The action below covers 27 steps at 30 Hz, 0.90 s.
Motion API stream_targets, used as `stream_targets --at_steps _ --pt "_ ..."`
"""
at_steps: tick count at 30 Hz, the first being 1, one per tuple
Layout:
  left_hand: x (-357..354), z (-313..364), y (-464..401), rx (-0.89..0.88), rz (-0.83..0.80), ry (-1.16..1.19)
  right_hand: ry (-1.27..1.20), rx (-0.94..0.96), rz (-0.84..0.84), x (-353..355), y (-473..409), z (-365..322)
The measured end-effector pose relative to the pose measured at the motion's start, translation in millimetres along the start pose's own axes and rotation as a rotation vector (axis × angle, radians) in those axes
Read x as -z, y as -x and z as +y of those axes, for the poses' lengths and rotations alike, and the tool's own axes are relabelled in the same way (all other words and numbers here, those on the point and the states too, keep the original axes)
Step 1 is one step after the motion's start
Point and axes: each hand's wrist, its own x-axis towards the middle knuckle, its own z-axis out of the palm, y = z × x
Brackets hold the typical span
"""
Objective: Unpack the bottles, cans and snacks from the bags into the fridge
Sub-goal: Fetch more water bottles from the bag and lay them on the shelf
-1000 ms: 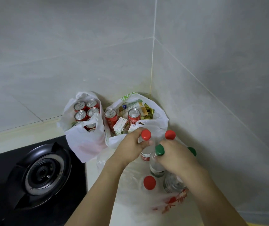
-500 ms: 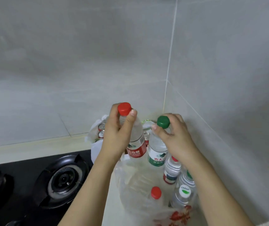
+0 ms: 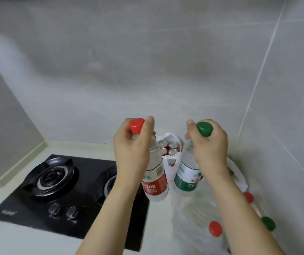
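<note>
Holding one bottle each, both hands are up above the counter. The left hand [image 3: 131, 153] wraps its fingers round the neck of the red-cap bottle [image 3: 154, 173]. The right hand [image 3: 210, 150] grips the green-cap bottle [image 3: 186, 177] the same way. Behind them, cans [image 3: 167, 149] sit in a white bag [image 3: 171, 162]. More bottles stay in the clear bag [image 3: 193, 227] below, beside the black stove [image 3: 55, 190].

Soft, even indoor light, moderately bright; no hard shadows. Grey wall [image 3: 147, 70] smeared with motion blur. Wide-angle bend curves the tile seams right of it. My fingers [image 3: 150, 122] slightly soft-edged, bottle labels legible below.
</note>
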Motion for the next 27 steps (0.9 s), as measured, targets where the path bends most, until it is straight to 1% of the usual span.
stream_targets --at_steps 5,9,15,20,27 --pt "51 4 -8 -0.007 0.068 -0.070 -0.069 0.036 -0.147 -48 23 -28" --pt "86 9 -15 -0.041 0.131 -0.134 -0.126 0.067 -0.218 -82 37 -45" --pt "126 17 -12 -0.028 0.288 -0.214 -0.205 0.094 -0.362 -124 50 -59" --pt "155 27 -3 -0.060 0.455 -0.308 -0.272 0.128 -0.524 -152 67 -74" --pt "208 50 25 -0.090 0.613 -0.400 -0.354 0.154 -0.745 -185 116 -103"
